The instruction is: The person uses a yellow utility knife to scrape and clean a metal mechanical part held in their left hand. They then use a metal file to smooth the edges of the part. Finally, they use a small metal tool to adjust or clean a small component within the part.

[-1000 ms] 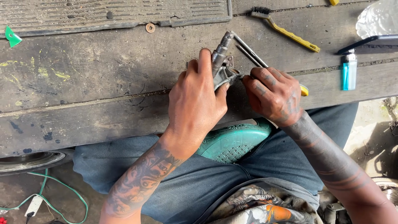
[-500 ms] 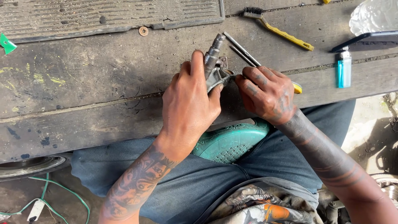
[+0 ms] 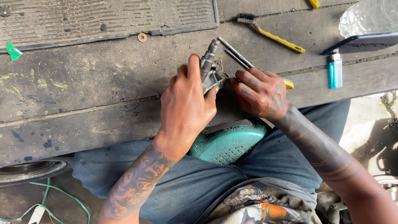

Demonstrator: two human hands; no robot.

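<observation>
- Left hand [image 3: 186, 110]: closed around grey metal fitting [image 3: 209, 70], held upright above the plank bench [image 3: 83, 103] near its front edge.
- Right hand [image 3: 260, 93]: fingers pinched at fitting's side; long tool under it, grip unclear.
- Step: fitting apparently being worked on; needed a steady hold.

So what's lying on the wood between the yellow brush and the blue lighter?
In the head view, nothing stands between the yellow-handled wire brush and the blue lighter: just bare, dirty wooden plank with a seam running across it.

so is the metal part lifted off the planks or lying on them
Lifted. The left hand grips the grey metal part with its threaded end pointing up and away, while the right hand works at its side.
</observation>
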